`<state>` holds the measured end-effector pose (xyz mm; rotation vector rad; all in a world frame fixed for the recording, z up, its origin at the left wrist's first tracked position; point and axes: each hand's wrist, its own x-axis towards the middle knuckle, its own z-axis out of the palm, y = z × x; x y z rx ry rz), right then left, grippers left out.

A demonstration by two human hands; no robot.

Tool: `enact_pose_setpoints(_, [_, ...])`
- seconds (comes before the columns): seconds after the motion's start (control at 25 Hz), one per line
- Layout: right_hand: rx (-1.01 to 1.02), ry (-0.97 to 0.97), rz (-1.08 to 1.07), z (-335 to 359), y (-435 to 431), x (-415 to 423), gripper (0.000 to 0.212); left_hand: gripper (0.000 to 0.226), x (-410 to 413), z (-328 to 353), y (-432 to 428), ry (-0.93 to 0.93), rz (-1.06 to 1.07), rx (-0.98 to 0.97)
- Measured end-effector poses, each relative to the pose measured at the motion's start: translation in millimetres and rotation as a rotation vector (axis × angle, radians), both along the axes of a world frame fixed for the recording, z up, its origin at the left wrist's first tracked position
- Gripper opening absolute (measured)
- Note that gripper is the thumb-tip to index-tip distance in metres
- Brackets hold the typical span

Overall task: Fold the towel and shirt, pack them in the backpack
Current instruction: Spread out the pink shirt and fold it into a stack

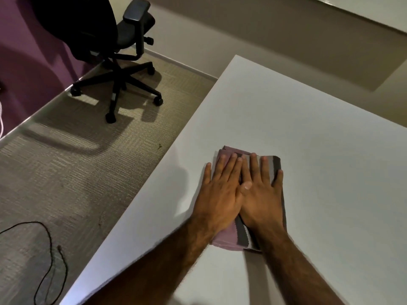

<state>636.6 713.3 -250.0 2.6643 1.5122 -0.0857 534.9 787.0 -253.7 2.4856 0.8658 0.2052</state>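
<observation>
Towel [224, 237] folded, mostly hidden under left hand [220, 194], right hand [259, 199]

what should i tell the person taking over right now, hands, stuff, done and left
Left hand: open, flat on the folded towel.
Right hand: open, flat beside it, thumb overlapping the left hand.
The towel, pink with grey stripes, lies folded small on the white table, near its left edge.
Done: towel looks folded, being pressed flat.
Left: shirt and backpack are not in view; fold the shirt, then pack both.
</observation>
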Motion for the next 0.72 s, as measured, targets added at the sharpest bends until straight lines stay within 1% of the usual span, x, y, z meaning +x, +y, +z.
enact_pose_setpoints(0.08, [-0.010, -0.003, -0.002, 1, 2, 0, 0.067, 0.088, -2, -9, 2, 0.000, 0.041, -0.015])
enact_pose_setpoints(0.16, [0.028, -0.008, -0.053, 2, -6, -1, 0.063, 0.090, -4, -9, 1, 0.016, 0.029, -0.001])
enact_pose_setpoints(0.28, [0.106, -0.003, -0.177, -2, -27, -7, 0.064, 0.081, 0, -11, 7, 0.110, -0.026, 0.059])
enact_pose_setpoints(0.4, [0.101, 0.022, -0.274, -7, -26, -8, 0.066, 0.072, 12, -1, 12, 0.253, -0.065, 0.192])
enact_pose_setpoints(0.44, [0.091, 0.030, -0.316, -4, -23, -8, 0.065, 0.072, 18, 5, 9, 0.260, -0.067, 0.207])
enact_pose_setpoints(0.52, [0.043, 0.038, -0.376, 1, -18, -1, 0.063, 0.068, 30, 13, 2, 0.226, -0.096, 0.166])
enact_pose_setpoints(0.6, [0.031, 0.053, -0.365, 10, -16, 11, 0.063, 0.065, 34, 7, -3, 0.197, -0.104, 0.080])
enact_pose_setpoints(0.64, [0.059, 0.068, -0.321, 13, -15, 17, 0.062, 0.065, 34, 1, -3, 0.193, -0.093, 0.087])
enact_pose_setpoints(0.72, [0.101, 0.119, -0.261, 12, -12, 29, 0.063, 0.068, 33, -12, 3, 0.222, -0.085, 0.181])
